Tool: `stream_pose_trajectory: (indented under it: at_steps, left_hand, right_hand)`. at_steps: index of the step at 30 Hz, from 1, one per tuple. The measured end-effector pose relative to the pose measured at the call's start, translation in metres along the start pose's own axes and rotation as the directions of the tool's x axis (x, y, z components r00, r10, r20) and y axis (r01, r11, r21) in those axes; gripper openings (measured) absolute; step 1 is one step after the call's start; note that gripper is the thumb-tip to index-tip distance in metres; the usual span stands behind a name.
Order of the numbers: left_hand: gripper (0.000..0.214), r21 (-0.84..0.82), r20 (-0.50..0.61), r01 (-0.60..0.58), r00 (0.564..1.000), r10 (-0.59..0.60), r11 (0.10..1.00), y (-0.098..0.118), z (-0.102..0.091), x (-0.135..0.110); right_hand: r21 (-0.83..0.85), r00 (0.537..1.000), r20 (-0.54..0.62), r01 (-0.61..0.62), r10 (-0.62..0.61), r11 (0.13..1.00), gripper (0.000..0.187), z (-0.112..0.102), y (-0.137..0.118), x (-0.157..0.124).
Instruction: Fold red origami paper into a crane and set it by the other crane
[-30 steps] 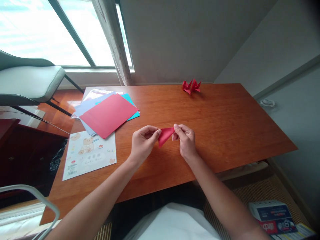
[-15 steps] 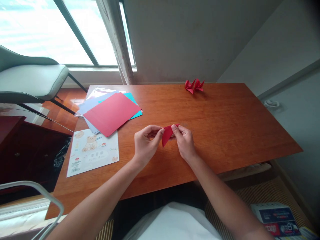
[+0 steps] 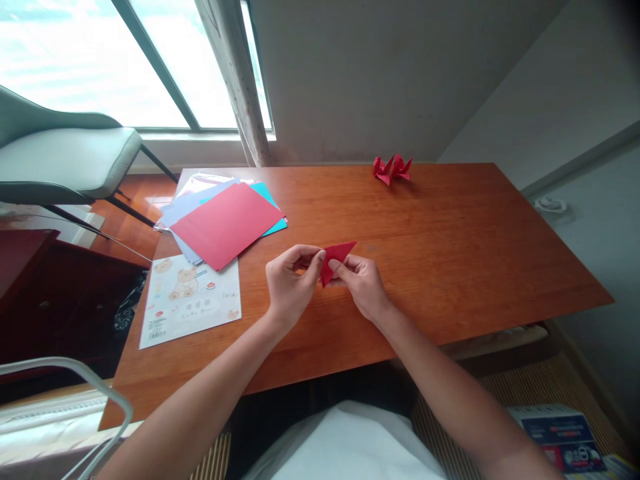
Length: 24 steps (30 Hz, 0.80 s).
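Note:
A small folded red paper (image 3: 336, 255) is held just above the middle of the wooden table (image 3: 450, 253). My left hand (image 3: 290, 283) pinches its left end with thumb and fingers closed. My right hand (image 3: 360, 283) pinches it from below and the right, fingers closed on the fold. The paper's pointed tip sticks out up and to the right. A finished red origami figure (image 3: 393, 169) stands at the table's far edge, well beyond both hands.
A stack of coloured sheets with a red sheet (image 3: 225, 223) on top lies at the far left of the table. A printed card with bear drawings (image 3: 193, 300) lies nearer the front left. A grey chair (image 3: 65, 160) stands by the window. Boxes (image 3: 565, 440) sit on the floor at right.
My right hand slid left along the red paper toward my left hand. The paper's free tip now points up and right instead of hanging between the hands.

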<state>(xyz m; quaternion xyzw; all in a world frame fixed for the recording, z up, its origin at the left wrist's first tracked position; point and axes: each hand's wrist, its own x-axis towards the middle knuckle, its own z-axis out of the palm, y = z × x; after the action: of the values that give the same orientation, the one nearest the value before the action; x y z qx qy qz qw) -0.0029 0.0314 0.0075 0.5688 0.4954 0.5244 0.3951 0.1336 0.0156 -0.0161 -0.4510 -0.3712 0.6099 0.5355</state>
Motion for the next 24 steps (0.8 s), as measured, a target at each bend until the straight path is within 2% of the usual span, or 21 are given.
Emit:
stream_pose_trajectory:
  at_steps: [4,9,13,18,24]
  left_hand:
    - [0.019,-0.017,-0.008,0.003,1.000,-0.003,1.000,-0.003,0.000,0.000]
    - [0.019,-0.061,-0.049,0.013,0.999,-0.016,0.998,-0.008,0.000,0.003]
    - [0.020,-0.076,-0.061,0.018,0.998,-0.022,0.997,-0.011,0.000,0.005]
    - [0.022,-0.096,-0.091,0.036,0.995,-0.044,0.995,-0.010,0.001,0.006]
    - [0.022,-0.128,-0.121,0.067,0.989,-0.083,0.990,-0.006,0.001,0.007]
  right_hand:
    - [-0.001,0.999,-0.030,0.019,-0.019,1.000,0.035,0.003,0.001,0.000]
    - [0.034,0.996,0.057,-0.067,0.065,0.997,0.037,0.006,-0.001,-0.001]
    - [0.013,0.998,0.022,-0.059,0.059,0.998,0.035,0.008,-0.002,-0.001]
    - [0.022,0.986,0.118,-0.119,0.116,0.993,0.033,0.009,-0.002,-0.001]
    - [0.037,0.980,0.144,-0.141,0.135,0.989,0.033,0.009,-0.004,-0.001]
